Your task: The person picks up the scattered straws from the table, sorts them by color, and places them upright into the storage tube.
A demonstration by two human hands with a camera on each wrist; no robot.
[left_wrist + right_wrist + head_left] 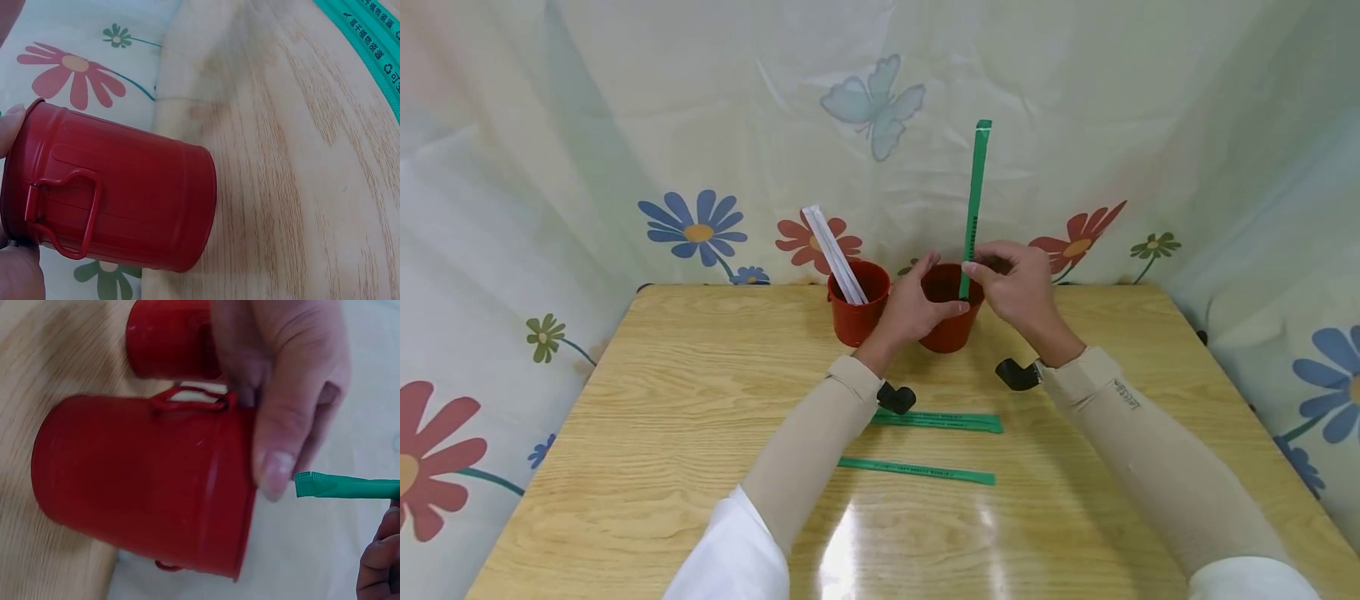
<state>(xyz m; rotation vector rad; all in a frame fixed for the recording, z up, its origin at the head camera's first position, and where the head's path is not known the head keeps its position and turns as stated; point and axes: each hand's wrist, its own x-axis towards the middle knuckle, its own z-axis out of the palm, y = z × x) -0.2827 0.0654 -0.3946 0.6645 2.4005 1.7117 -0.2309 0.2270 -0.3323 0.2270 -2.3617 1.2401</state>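
My left hand (913,308) holds the right-hand small red metal bucket (951,336) at its rim, with thumb and fingers on opposite sides. In the left wrist view that bucket (137,194) shows its folded-down wire handle. My right hand (1022,292) pinches a long green wrapped straw (976,183) and keeps it nearly upright over the bucket's mouth. From the right wrist, the straw's lower end (319,485) appears just above the rim, apart from it. The inside of this bucket is mostly hidden.
Left of the held bucket stands another red bucket (853,325) with several white wrapped straws (835,254) leaning in it. More green wrapped straws (940,421) lie on the wooden table (700,375), one of them (917,471) nearer the front. A flowered curtain (737,125) hangs behind.
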